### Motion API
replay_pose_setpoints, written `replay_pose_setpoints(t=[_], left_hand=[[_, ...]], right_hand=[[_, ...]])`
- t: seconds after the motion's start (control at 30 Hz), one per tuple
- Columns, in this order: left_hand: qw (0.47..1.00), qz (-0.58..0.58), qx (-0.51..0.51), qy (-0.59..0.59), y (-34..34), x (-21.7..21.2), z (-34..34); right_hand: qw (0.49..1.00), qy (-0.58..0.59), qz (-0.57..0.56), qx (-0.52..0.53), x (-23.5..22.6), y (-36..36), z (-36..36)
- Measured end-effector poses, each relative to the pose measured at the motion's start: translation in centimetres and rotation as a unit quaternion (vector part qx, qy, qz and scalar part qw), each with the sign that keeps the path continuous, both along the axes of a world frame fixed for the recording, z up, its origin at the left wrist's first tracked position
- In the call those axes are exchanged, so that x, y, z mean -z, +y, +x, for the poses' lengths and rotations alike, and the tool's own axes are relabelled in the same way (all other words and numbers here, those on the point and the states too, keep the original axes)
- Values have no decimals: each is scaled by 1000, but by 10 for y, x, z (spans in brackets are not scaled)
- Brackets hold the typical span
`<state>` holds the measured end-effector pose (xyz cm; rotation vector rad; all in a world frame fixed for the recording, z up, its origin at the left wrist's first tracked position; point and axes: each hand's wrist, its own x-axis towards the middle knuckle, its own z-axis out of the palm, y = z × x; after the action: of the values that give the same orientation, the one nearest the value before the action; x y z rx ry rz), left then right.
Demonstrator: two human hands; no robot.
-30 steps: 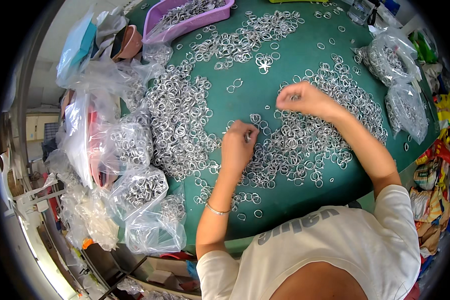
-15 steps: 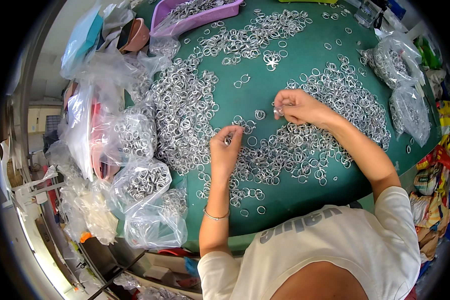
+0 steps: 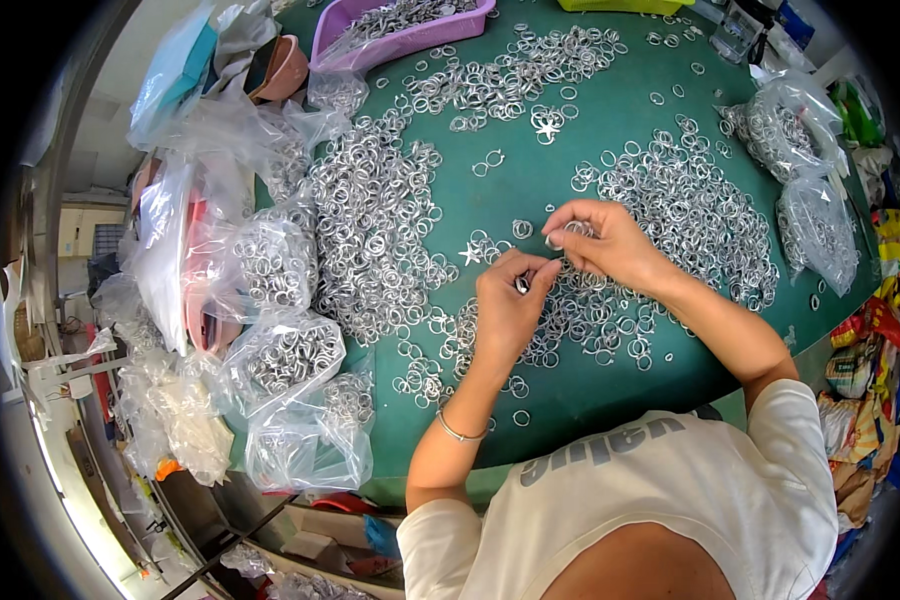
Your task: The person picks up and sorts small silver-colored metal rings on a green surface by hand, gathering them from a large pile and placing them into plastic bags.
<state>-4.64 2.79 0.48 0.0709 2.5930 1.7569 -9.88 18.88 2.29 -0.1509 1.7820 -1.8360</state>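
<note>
Silver metal rings lie in heaps over a green table [image 3: 490,200]. My left hand [image 3: 510,305] is closed, with a silver ring [image 3: 522,284] showing between its curled fingers. Just to the right, my right hand [image 3: 615,245] pinches a few silver rings [image 3: 576,231] at its fingertips. The fingertips of both hands are close together, above the edge of the right-hand ring heap [image 3: 680,210]. Near the left fingers lies a small cluster of rings with a star-shaped piece [image 3: 472,252]. A single small stack of rings [image 3: 522,229] sits between the hands and the far side.
Another ring heap [image 3: 370,220] spreads on the left, and one more [image 3: 520,72] lies farther back. Plastic bags of rings [image 3: 295,355] line the left edge; others [image 3: 818,220] stand at the right. A purple basket [image 3: 410,40] and a yellow-green tray [image 3: 620,5] are at the back.
My left hand has moved right from the small ring cluster, toward my right hand, and now has a ring in its fingers. My right hand has shifted slightly right and nearer.
</note>
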Motion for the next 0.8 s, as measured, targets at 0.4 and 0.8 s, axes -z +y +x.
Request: replay_pose_setpoints(t=[0.4,0.8], left_hand=[[997,-45,-33,56,-60,25,5],[608,739,-189,-221,-53,3,24]], right_hand=[[950,-228,-206,-51,18,9,-6],[997,-56,-13,-55,12,0,-19]])
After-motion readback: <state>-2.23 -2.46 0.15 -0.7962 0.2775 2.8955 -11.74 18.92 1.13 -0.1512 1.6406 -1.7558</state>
